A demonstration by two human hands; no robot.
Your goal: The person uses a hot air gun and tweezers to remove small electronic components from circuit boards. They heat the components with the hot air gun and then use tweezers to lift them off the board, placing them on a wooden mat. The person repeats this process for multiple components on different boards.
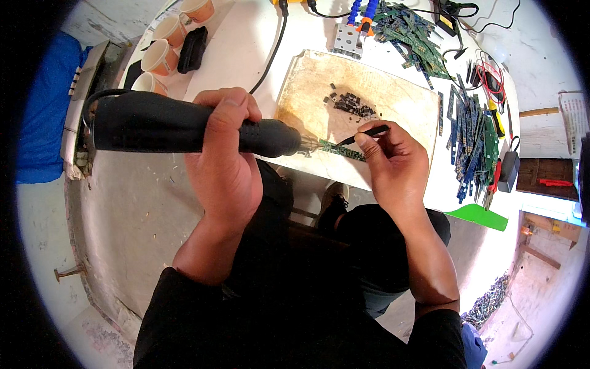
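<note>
Green circuit strip point(351, 152) lies at the near edge of a stained tan board point(301, 80), between a metal nozzle at its 9 o'clock end and the person's fingers at 3 o'clock. The left hand point(224, 132) wraps firmly round the barrel of what looks like a heat gun point(150, 122). The right hand point(396, 160) pinches black tweezers point(372, 131), their tips angled toward 8 o'clock, just over the strip; whether its fingers also press the strip cannot be told.

For good work here, the nozzle is best held level and steady, aimed at one spot, with the right fingertips well out of its line. A light touch from the tweezers should suit so narrow a strip, and pinning its 3 o'clock end should curb sliding.

Counted from the strip: one gun, one pair of tweezers and one strip being worked. Small black pieces point(353, 104) sit at 12 o'clock, too heaped to number. Two piles of strips, also beyond counting, lie at 1 o'clock point(412, 37) and 3 o'clock point(476, 138). Four cups point(160, 56) show at 10 o'clock, one metal block point(348, 40) at 12, one pair of red-handled pliers point(496, 175) at 3.
</note>
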